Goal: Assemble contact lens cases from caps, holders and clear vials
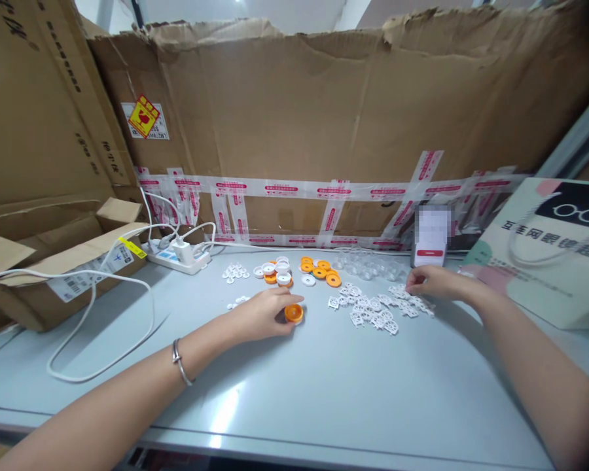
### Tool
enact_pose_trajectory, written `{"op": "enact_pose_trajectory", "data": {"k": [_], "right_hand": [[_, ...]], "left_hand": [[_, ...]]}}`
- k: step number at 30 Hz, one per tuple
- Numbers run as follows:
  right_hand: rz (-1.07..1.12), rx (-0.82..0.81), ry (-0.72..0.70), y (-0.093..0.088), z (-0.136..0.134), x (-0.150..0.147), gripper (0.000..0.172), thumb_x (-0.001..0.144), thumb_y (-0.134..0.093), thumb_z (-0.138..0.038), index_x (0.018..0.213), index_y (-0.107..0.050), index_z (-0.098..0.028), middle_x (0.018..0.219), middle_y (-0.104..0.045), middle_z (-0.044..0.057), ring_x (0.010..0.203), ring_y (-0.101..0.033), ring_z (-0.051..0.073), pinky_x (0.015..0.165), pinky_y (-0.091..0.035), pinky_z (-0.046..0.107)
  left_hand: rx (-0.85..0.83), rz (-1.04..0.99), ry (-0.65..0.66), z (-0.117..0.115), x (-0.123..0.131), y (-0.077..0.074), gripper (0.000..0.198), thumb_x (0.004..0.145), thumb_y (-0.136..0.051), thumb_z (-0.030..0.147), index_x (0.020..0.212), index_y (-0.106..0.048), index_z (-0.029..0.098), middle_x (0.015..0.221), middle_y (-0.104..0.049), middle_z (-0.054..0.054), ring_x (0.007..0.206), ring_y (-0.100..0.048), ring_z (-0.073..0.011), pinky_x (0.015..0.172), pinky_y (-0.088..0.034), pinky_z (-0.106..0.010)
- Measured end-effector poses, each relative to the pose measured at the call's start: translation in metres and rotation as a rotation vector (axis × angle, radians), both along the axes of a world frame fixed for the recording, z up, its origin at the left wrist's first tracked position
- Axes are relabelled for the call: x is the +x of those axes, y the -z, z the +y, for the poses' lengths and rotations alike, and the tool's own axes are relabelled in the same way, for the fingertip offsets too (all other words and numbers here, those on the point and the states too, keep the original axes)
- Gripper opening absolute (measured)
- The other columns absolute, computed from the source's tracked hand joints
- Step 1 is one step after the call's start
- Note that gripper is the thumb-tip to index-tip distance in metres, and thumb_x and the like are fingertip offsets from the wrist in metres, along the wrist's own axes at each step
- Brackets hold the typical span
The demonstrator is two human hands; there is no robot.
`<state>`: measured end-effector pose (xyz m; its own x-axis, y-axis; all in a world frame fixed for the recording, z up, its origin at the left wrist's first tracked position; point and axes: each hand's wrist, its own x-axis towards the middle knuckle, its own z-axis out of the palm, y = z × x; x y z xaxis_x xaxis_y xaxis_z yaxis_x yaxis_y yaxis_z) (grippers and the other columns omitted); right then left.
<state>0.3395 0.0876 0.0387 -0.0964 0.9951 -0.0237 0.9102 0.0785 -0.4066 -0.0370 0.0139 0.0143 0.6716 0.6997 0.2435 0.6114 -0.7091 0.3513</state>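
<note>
My left hand is curled around an orange round cap with a pale rim, held on or just above the table. At the right edge of a heap of white spoked plastic pieces, my right hand has its fingertips pressed together. Whatever lies between those fingertips is too small to make out. Beyond my left hand sits a cluster of white round caps mixed with orange ones. Several orange rings lie to the right of that cluster. Small white discs are spread farther left.
Clear plastic domes lie behind the spoked pieces. A phone leans upright at the back. A paper bag stands right. At left are an open carton, a power strip and a looping white cable. Large cardboard walls the back.
</note>
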Motion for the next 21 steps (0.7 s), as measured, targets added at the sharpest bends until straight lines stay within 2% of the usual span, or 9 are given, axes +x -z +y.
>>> {"op": "enact_pose_trajectory", "data": {"k": [7, 12, 14, 15, 16, 18, 21], "right_hand": [[-0.006, 0.063, 0.048, -0.005, -0.004, -0.001, 0.015, 0.059, -0.056, -0.003, 0.052, -0.062, -0.015, 0.053, -0.062, 0.004, 0.050, -0.052, 0.012, 0.053, -0.033, 0.025], [0.034, 0.166, 0.095, -0.026, -0.013, -0.006, 0.008, 0.063, -0.060, -0.009, 0.058, -0.061, -0.016, 0.062, -0.064, 0.006, 0.055, -0.053, 0.013, 0.056, -0.035, 0.027], [0.114, 0.212, 0.082, -0.034, -0.021, -0.025, 0.002, 0.068, -0.062, -0.019, 0.067, -0.062, -0.017, 0.069, -0.065, 0.006, 0.060, -0.055, 0.014, 0.058, -0.038, 0.026], [0.178, 0.234, 0.055, -0.035, -0.026, -0.040, 0.008, 0.071, -0.062, -0.026, 0.073, -0.062, -0.018, 0.071, -0.065, 0.004, 0.063, -0.057, 0.014, 0.060, -0.039, 0.025], [0.397, 0.299, 0.025, -0.034, -0.032, -0.058, 0.015, 0.067, -0.066, -0.030, 0.073, -0.061, -0.018, 0.071, -0.065, 0.003, 0.065, -0.057, 0.014, 0.061, -0.041, 0.026], [0.782, 0.377, -0.090, -0.027, -0.046, -0.098, 0.024, 0.062, -0.072, -0.035, 0.074, -0.059, -0.019, 0.073, -0.064, 0.001, 0.066, -0.058, 0.014, 0.064, -0.044, 0.026], [1.008, 0.317, -0.239, -0.007, -0.070, -0.150, 0.017, 0.069, -0.069, -0.031, 0.074, -0.058, -0.020, 0.073, -0.062, 0.001, 0.070, -0.059, 0.015, 0.068, -0.047, 0.028]], "left_hand": [[-0.019, 0.010, -0.006, -0.002, 0.000, -0.003, 0.049, 0.074, -0.055, 0.020, 0.122, -0.050, 0.019, 0.096, -0.058, -0.007, 0.087, -0.057, -0.0203, 0.078, -0.046, -0.031], [-0.047, -0.067, -0.032, -0.007, 0.001, -0.010, 0.057, 0.073, -0.063, 0.041, 0.123, -0.049, 0.018, 0.118, -0.052, -0.011, 0.106, -0.052, -0.0252, 0.091, -0.042, -0.037], [-0.013, -0.152, -0.043, -0.009, 0.003, -0.014, 0.055, 0.074, -0.062, 0.044, 0.121, -0.051, 0.018, 0.122, -0.049, -0.012, 0.110, -0.050, -0.0244, 0.095, -0.039, -0.037], [0.014, -0.200, -0.043, -0.011, 0.004, -0.017, 0.051, 0.076, -0.061, 0.042, 0.119, -0.052, 0.018, 0.121, -0.050, -0.011, 0.110, -0.050, -0.0231, 0.096, -0.039, -0.037], [0.040, -0.252, -0.043, -0.012, 0.006, -0.018, 0.045, 0.078, -0.060, 0.039, 0.117, -0.053, 0.018, 0.119, -0.052, -0.010, 0.109, -0.050, -0.0217, 0.096, -0.039, -0.036], [0.060, -0.350, -0.049, -0.014, 0.010, -0.021, 0.034, 0.081, -0.058, 0.034, 0.112, -0.057, 0.019, 0.111, -0.057, -0.009, 0.102, -0.053, -0.0190, 0.092, -0.041, -0.035], [-0.042, -0.506, -0.079, -0.019, 0.016, -0.024, 0.028, 0.079, -0.061, 0.030, 0.105, -0.061, 0.019, 0.100, -0.062, -0.007, 0.087, -0.058, -0.0162, 0.081, -0.046, -0.032]]}}
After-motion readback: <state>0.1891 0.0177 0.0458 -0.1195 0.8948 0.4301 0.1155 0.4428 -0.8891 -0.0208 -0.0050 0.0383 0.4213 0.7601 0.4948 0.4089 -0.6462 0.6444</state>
